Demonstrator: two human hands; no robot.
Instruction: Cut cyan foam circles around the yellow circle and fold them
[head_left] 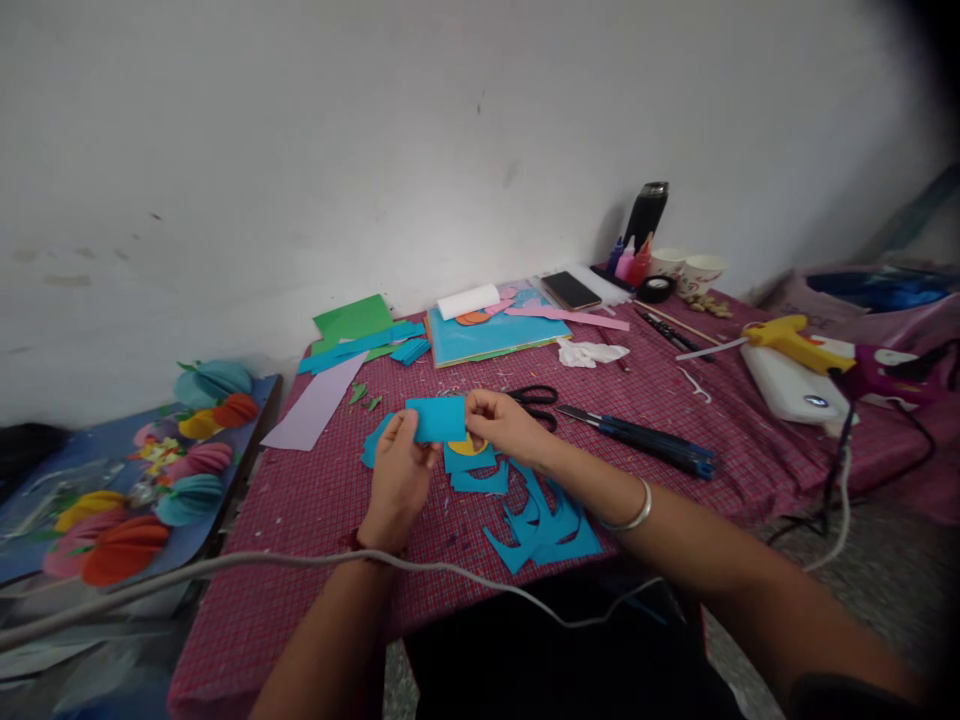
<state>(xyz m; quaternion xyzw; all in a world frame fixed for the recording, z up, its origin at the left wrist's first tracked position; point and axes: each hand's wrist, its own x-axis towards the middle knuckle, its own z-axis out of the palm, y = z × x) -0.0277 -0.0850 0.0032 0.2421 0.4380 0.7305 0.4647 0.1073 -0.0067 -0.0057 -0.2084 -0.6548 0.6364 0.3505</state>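
Observation:
A small blue paper rectangle [436, 420] is held up over the table between my two hands. My left hand [401, 465] pinches its left end, thumb in front. At its right end, my right hand [499, 425] grips the edge with thumb and fingers. Just below the rectangle shows part of a yellow paper piece [469, 446]; whether a finger touches it I cannot tell. Under and in front of the hands lie blue paper offcuts [536, 525] with curved cuts. More blue paper [373, 440] sits beside my left hand. Black-handled scissors [536, 396] rest behind my right wrist, partly hidden.
A utility knife [645, 440] lies right of my hands, blade showing. A yellow glue gun [799, 345] rests on a white box [787, 385] at right. A white cable [465, 575] crosses over my forearms. Paper pumpkins [199, 480] stand on a blue surface at left.

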